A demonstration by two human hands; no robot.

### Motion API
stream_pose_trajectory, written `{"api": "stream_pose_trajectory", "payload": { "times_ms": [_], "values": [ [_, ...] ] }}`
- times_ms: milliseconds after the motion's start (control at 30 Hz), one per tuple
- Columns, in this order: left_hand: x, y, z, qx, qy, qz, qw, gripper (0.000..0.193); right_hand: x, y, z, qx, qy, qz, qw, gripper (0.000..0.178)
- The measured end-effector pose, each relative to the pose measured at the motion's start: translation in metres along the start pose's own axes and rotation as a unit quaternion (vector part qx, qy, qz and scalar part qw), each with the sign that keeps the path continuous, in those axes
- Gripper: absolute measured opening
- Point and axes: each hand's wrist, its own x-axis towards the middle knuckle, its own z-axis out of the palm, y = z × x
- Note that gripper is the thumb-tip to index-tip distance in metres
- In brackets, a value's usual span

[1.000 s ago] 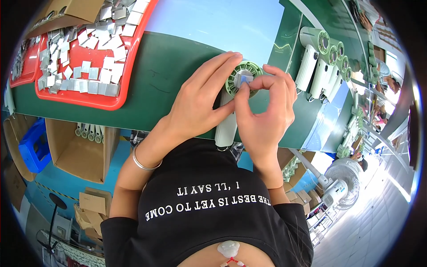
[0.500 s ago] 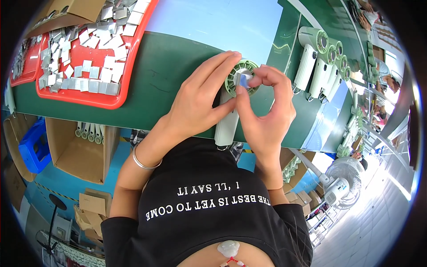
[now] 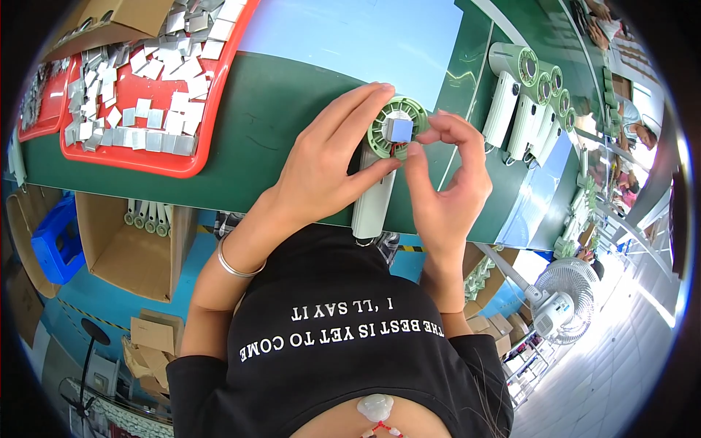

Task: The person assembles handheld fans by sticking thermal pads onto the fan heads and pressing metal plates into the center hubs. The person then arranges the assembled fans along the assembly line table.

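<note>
A pale green handheld fan (image 3: 374,201) lies at the table's front edge, its round slotted head facing up and its handle toward me. On the middle of the head sits a small square plate (image 3: 400,131) with a blue face, slightly tilted in view. My left hand (image 3: 314,164) is closed around the left side of the head, fingers along the far rim and thumb at the near rim. At the head's right rim, my right hand (image 3: 458,179) is open, thumb and forefinger apart with nothing between them. A bit of red shows at the head's near side, too small to make out.
A red tray (image 3: 193,166) of loose silvery square plates stands on the green table (image 3: 263,109) at left, a cardboard box (image 3: 109,22) behind it. Several similar fans (image 3: 526,124) lie at the right. A blue sheet (image 3: 336,36) covers the table's far part.
My right hand has let go of the blue-faced plate and drawn back to the right. The plate now rests uncovered on the fan head; my left hand keeps its hold.
</note>
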Motion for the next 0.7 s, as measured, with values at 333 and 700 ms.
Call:
{"api": "stream_pose_trajectory", "payload": {
  "times_ms": [333, 700],
  "values": [
    [0.000, 0.000, 0.001, -0.015, -0.001, -0.020, 1.000, 0.076, -0.004, 0.015, 0.000, 0.059, 0.008, 0.039, 0.997, 0.028],
    [0.003, 0.000, -0.001, 0.006, -0.009, 0.001, 1.000, 0.073, -0.003, 0.027, 0.009, 0.149, 0.029, 0.042, 0.987, 0.032]
  ]
}}
